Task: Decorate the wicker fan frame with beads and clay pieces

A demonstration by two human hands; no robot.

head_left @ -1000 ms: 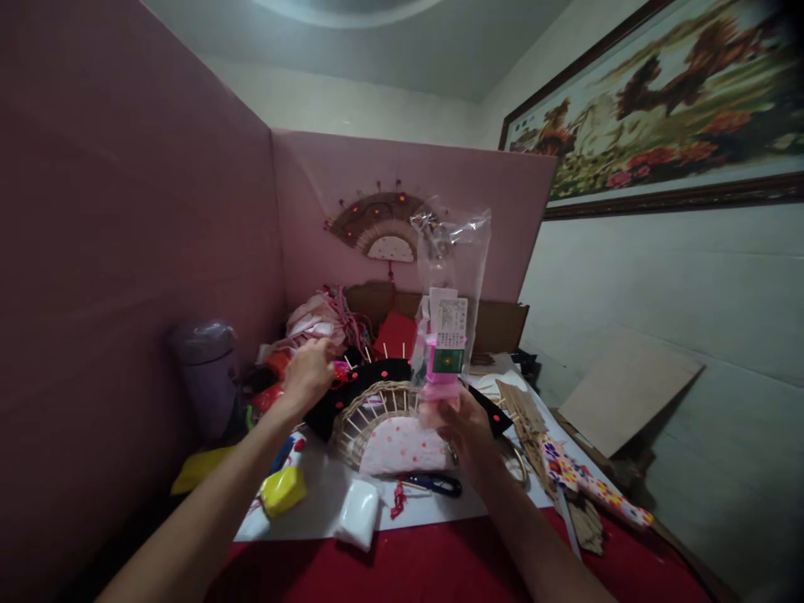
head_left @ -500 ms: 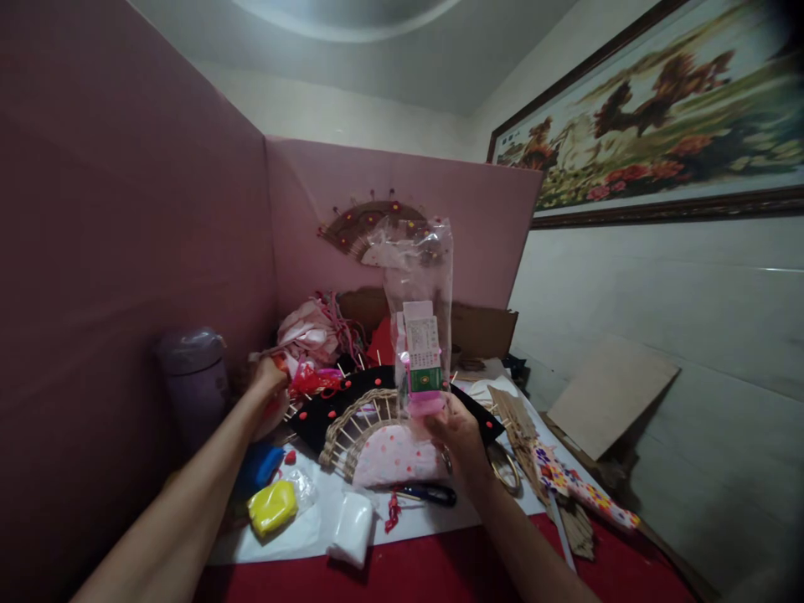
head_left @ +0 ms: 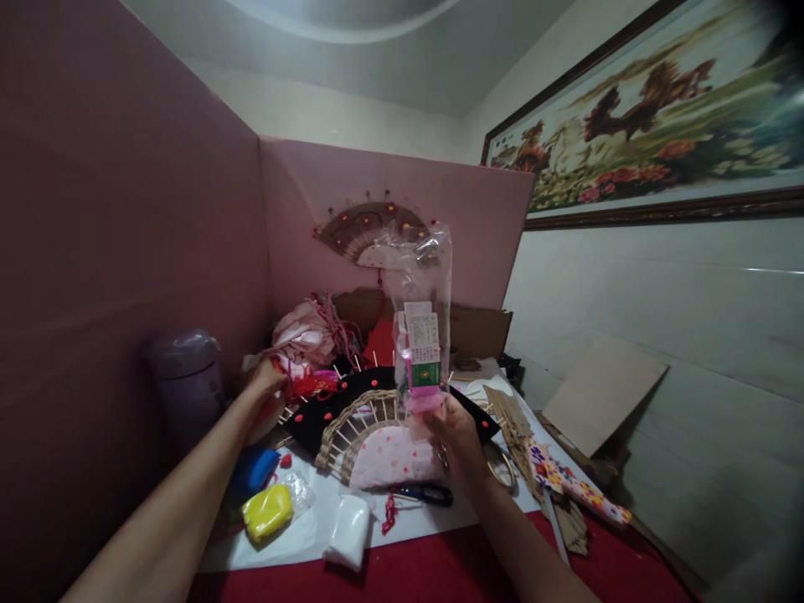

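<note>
My right hand is closed on the lower end of a clear plastic bag, held upright. Inside the bag are a pink item and a label with a green part. My left hand reaches into the pile by the pink cloth and red ribbons; its fingers are hard to make out. Below and behind the bag lies a woven fan with a black band bearing red dots and a pink dotted centre.
Yellow clay, a white packet and a blue packet lie in front. A purple flask stands left. Cardboard strips and a flowered item lie right. Another fan hangs behind.
The view has shifted slightly, so most things sit a little further left. My right hand still holds the bag, and my left hand stays at the pile.
</note>
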